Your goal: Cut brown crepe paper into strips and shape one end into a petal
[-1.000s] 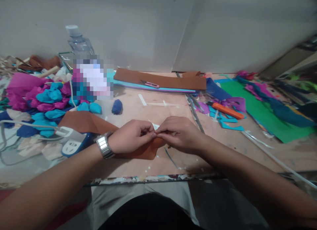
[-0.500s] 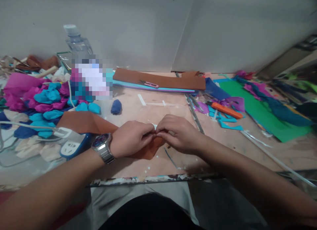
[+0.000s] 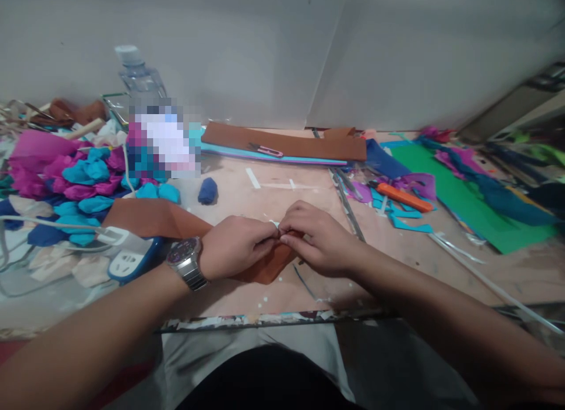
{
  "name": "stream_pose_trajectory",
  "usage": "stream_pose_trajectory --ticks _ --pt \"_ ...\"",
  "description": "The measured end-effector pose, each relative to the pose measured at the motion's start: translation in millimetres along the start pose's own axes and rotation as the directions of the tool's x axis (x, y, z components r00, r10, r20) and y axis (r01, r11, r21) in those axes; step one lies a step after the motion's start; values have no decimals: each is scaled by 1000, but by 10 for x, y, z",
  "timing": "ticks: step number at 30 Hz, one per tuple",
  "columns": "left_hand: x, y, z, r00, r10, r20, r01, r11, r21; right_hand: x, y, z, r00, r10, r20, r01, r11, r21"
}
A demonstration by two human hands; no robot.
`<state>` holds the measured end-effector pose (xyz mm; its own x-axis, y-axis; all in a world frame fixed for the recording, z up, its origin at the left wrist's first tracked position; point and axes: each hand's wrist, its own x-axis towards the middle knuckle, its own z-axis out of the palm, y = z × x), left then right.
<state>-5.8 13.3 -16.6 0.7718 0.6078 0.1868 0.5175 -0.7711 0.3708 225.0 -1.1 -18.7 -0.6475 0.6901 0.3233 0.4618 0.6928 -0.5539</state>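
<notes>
A long brown strip of thin sheet, perhaps crepe paper [image 3: 271, 266], runs across the table under my hands, its left end [image 3: 141, 216] lying near the power strip. My left hand [image 3: 236, 245], with a metal watch [image 3: 188, 262] on the wrist, pinches the strip's upper edge between thumb and fingers. Fingertip to fingertip with it, my right hand [image 3: 320, 239] pinches the same edge. A small white bit [image 3: 275, 223] shows just behind the fingertips. What exactly lies between the fingers is hidden.
Left: crumpled blue and magenta pieces [image 3: 88, 172], a white power strip [image 3: 128, 266], a bottle [image 3: 136, 72]. Behind: folded brown sheet [image 3: 286, 140] with thread snips [image 3: 267, 151], a blue wad [image 3: 208, 191]. Right: orange utility knife [image 3: 404, 197], green sheet [image 3: 494, 222], clear rod [image 3: 485, 275].
My left wrist has turned so that the watch face shows. Both hands' fingertips have shifted slightly while still pinching the brown strip together.
</notes>
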Motion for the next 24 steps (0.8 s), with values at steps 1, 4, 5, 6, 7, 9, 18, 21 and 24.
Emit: stream_pose_trajectory --ticks 1,4,5,6,7,9,18,21,24 --pt "0 0 -4 1000 -2 -8 1 1000 -16 -2 1 1 1000 7 -12 -7 1000 10" --pt "-3 -1 -33 999 -34 -2 34 991 -127 -9 8 4 999 15 -46 -14 999 33" --pt "-4 -2 -46 999 -48 11 49 983 -175 -10 12 6 999 15 -52 -13 999 35" --pt "-4 -3 -57 998 -60 25 64 973 -222 -11 16 9 998 14 -55 -13 999 33" --pt "-4 -5 -67 997 -72 38 79 962 -260 -11 19 12 998 12 -55 -10 1000 29" --pt "-5 -8 -75 995 -92 50 103 945 -311 -8 21 18 998 1 -59 1 1000 23" --pt "-7 19 5 999 17 -44 -22 993 -117 0 -28 51 996 72 -50 -66 992 111" --pt "-5 3 12 996 45 -81 -49 998 -47 -12 -2 61 989 134 -60 -124 981 149" --pt "-7 -15 5 995 42 -91 -48 997 -67 -20 25 53 989 132 -60 -122 981 152"
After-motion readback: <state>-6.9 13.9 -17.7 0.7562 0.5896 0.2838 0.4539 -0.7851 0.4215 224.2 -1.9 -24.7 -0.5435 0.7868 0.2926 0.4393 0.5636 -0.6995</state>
